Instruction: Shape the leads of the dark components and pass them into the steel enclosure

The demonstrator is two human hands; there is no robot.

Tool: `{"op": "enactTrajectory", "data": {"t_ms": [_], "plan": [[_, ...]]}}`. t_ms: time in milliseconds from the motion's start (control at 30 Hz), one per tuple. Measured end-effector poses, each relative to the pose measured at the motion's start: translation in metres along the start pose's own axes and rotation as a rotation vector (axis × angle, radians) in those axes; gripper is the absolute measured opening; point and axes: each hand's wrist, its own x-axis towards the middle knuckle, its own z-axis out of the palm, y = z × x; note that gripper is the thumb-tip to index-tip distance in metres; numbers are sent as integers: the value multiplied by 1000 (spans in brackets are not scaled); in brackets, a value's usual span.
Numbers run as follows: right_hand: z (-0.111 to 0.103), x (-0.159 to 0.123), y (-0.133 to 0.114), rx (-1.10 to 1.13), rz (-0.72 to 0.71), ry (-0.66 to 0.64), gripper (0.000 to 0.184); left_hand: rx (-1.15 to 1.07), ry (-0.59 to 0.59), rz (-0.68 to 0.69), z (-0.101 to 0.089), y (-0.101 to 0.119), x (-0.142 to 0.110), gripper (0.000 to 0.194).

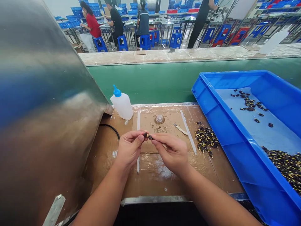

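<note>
Your left hand [129, 148] and your right hand [172, 152] meet above the near left part of the cardboard sheet [150, 124]. The fingers of the left hand are closed on a small dark part [145, 135], and those of the right hand pinch a dark piece [150, 137]. These two lie side by side across the sheet, the dark part toward its left edge and the dark piece toward its right. Both hands are equally near. Whether the two are joined or only touching, I cannot tell; the long axis seems to run roughly from left to right, but the fingertips cover much of it.

To the right of the sheet, a loose pile of black-and-yellow parts [206, 138] lies on the worktop [211, 175]. Beyond this pile is the blue bin [231, 131], which has similar parts scattered at its far side and a thick heap at its near side. Just left of the sheet's far corner stands the squeeze bottle [122, 106]; its filling I cannot judge.
</note>
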Motion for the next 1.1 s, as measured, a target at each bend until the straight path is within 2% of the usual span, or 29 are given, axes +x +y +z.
{"op": "enactTrajectory", "data": {"t_ms": [300, 533, 767, 900, 1100], "plan": [[-1, 2, -1, -48, -24, -1, 28, 45, 5, 13, 1, 0, 0, 26], [-5, 6, -2, -115, -105, -50, 30, 109, -9, 40, -3, -3, 2, 23], [-7, 6, 0, -62, -61, -57, 27, 128, -3, 33, -4, -5, 1, 22], [-7, 6, 1, -75, -86, -53, 30, 127, 12, 23, -4, -7, 2, 24], [-6, 7, 1, -153, -116, -44, 29, 198, 55, 62, -11, -19, 1, 22]]}}
